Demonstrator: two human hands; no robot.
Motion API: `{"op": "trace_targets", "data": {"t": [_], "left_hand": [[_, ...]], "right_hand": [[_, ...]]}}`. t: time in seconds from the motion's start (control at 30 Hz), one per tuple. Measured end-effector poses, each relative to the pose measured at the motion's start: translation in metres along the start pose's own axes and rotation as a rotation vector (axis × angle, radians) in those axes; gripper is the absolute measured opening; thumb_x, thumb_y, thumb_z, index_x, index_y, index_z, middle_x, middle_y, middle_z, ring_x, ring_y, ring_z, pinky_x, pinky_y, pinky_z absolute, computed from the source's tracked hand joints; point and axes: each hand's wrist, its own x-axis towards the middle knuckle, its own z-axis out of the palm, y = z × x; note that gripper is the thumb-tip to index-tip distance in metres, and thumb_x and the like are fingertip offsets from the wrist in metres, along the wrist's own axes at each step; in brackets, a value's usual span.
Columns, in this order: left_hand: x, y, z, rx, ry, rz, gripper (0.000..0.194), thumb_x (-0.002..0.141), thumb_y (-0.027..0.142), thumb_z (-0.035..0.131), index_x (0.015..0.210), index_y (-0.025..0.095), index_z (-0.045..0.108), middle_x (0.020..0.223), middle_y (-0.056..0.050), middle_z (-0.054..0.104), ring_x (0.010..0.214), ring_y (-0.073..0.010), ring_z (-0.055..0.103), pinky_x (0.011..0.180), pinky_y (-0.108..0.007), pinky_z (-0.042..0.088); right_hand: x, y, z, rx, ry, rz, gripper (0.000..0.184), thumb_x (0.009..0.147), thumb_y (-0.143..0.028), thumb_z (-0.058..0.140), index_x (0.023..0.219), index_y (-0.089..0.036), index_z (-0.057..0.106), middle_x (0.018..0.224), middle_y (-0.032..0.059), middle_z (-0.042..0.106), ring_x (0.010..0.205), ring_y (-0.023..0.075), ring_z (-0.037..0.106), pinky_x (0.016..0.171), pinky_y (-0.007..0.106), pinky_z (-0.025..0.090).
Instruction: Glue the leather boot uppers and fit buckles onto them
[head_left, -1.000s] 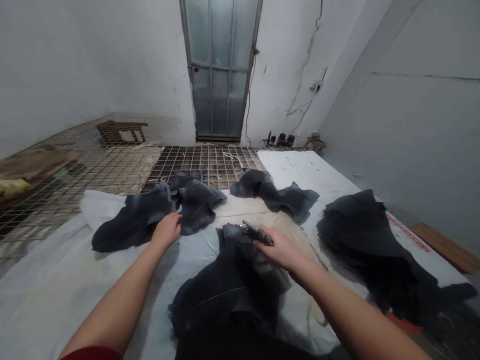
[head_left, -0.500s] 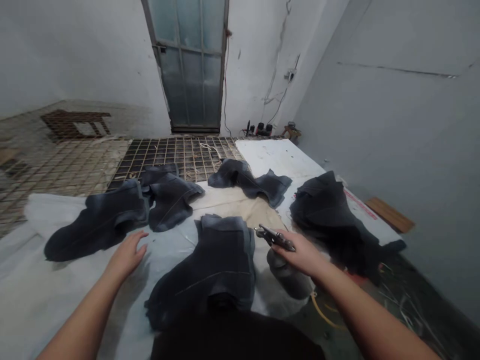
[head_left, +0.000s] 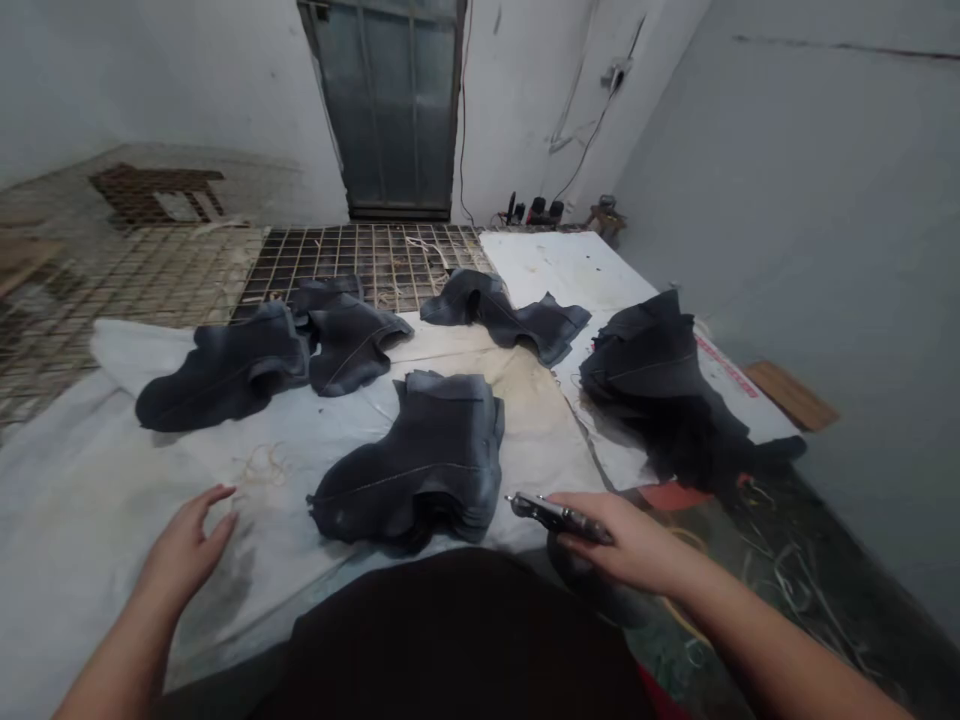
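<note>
In my right hand is a metal spray gun, its nozzle pointing left. A dark cup hangs under it, partly hidden by my hand. Just left of the nozzle lies a stack of dark, boot-shaped fabric pieces with pale edges and a light seam line. My left hand hovers open over the white sheet, thumb and fingers apart, touching no fabric. Beyond it rests another dark piece stack, with a further stack beside that.
More dark pieces lie at the back middle. A tall dark heap stands on the right by a white board. Wire mesh spans the back. A yellow hose and loose strands are low right.
The view has tipped down and come back a little. My left hand has moved left, away from the fabric stacks. My right hand still holds the spray gun, now lower beside the near stack.
</note>
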Motion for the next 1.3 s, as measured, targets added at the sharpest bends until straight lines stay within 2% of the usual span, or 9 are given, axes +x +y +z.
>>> {"op": "trace_targets", "data": {"t": [0.2, 0.33, 0.57, 0.7, 0.83, 0.97, 1.1, 1.2, 1.3], "left_hand": [[-0.035, -0.007, 0.001, -0.049, 0.041, 0.007, 0.052, 0.065, 0.048, 0.034, 0.100, 0.015, 0.053, 0.112, -0.015, 0.059, 0.098, -0.0271, 0.056, 0.071, -0.035, 0.049], [-0.060, -0.014, -0.001, -0.074, 0.044, -0.033, 0.053, 0.064, 0.048, 0.035, 0.101, 0.015, 0.053, 0.113, -0.015, 0.059, 0.102, -0.0279, 0.056, 0.073, -0.036, 0.050], [-0.110, -0.040, 0.008, -0.160, 0.119, -0.106, 0.046, 0.064, 0.046, 0.038, 0.097, 0.018, 0.055, 0.109, -0.014, 0.062, 0.101, -0.0262, 0.058, 0.075, -0.035, 0.052], [-0.132, -0.049, 0.020, -0.213, 0.191, -0.131, 0.042, 0.066, 0.047, 0.041, 0.094, 0.020, 0.056, 0.106, -0.011, 0.064, 0.100, -0.0249, 0.060, 0.076, -0.035, 0.052], [-0.142, -0.040, 0.027, -0.232, 0.221, -0.112, 0.040, 0.069, 0.046, 0.040, 0.094, 0.019, 0.056, 0.106, -0.011, 0.064, 0.100, -0.0243, 0.060, 0.078, -0.035, 0.052], [-0.134, 0.002, 0.026, -0.196, 0.274, 0.043, 0.033, 0.076, 0.040, 0.039, 0.093, 0.019, 0.057, 0.101, -0.009, 0.065, 0.095, -0.0222, 0.061, 0.081, -0.034, 0.051], [-0.114, 0.081, 0.028, -0.150, 0.257, 0.428, 0.023, 0.083, 0.029, 0.040, 0.093, 0.018, 0.059, 0.092, -0.008, 0.067, 0.088, -0.0195, 0.062, 0.081, -0.033, 0.050], [-0.097, 0.151, 0.038, -0.067, 0.059, 0.771, 0.021, 0.083, 0.022, 0.042, 0.096, 0.017, 0.059, 0.099, -0.010, 0.064, 0.093, -0.0198, 0.059, 0.083, -0.034, 0.048], [-0.081, 0.208, 0.053, 0.153, -0.267, 0.936, 0.022, 0.080, 0.023, 0.050, 0.099, 0.016, 0.058, 0.106, -0.013, 0.060, 0.100, -0.0233, 0.055, 0.085, -0.037, 0.045]], "right_hand": [[0.013, -0.017, 0.004, -0.001, 0.036, -0.107, 0.031, 0.079, -0.026, 0.050, 0.108, -0.020, 0.059, 0.106, 0.0074, 0.066, 0.096, 0.0230, 0.061, 0.083, 0.033, 0.046], [0.032, -0.044, 0.003, -0.020, -0.066, -0.216, 0.033, 0.078, -0.024, 0.050, 0.110, -0.019, 0.058, 0.105, 0.0071, 0.065, 0.093, 0.0216, 0.061, 0.081, 0.032, 0.045], [0.059, -0.094, 0.011, -0.084, -0.266, -0.400, 0.025, 0.075, -0.021, 0.051, 0.098, -0.024, 0.062, 0.086, 0.0016, 0.067, 0.076, 0.0179, 0.061, 0.068, 0.026, 0.044], [0.070, -0.107, 0.021, -0.066, -0.211, -0.420, 0.021, 0.075, -0.021, 0.049, 0.093, -0.022, 0.060, 0.084, 0.0017, 0.066, 0.074, 0.0178, 0.060, 0.066, 0.026, 0.044], [0.078, -0.103, 0.019, -0.059, -0.111, -0.372, 0.023, 0.077, -0.023, 0.047, 0.097, -0.021, 0.058, 0.086, 0.0032, 0.066, 0.078, 0.0195, 0.060, 0.070, 0.029, 0.045], [0.080, -0.085, 0.008, -0.115, -0.090, -0.289, 0.024, 0.076, -0.024, 0.046, 0.096, -0.020, 0.060, 0.089, 0.0051, 0.067, 0.081, 0.0230, 0.061, 0.073, 0.034, 0.046], [0.081, -0.057, 0.005, -0.093, 0.071, -0.195, 0.032, 0.076, -0.029, 0.046, 0.104, -0.018, 0.058, 0.097, 0.0087, 0.067, 0.088, 0.0266, 0.061, 0.079, 0.039, 0.045], [0.079, -0.035, 0.005, -0.002, 0.202, -0.180, 0.038, 0.076, -0.034, 0.045, 0.108, -0.015, 0.056, 0.102, 0.0116, 0.065, 0.095, 0.0274, 0.060, 0.085, 0.041, 0.044], [0.073, -0.017, 0.003, 0.120, 0.281, -0.201, 0.044, 0.076, -0.037, 0.048, 0.112, -0.014, 0.053, 0.109, 0.0128, 0.062, 0.101, 0.0270, 0.057, 0.089, 0.042, 0.042]]}}
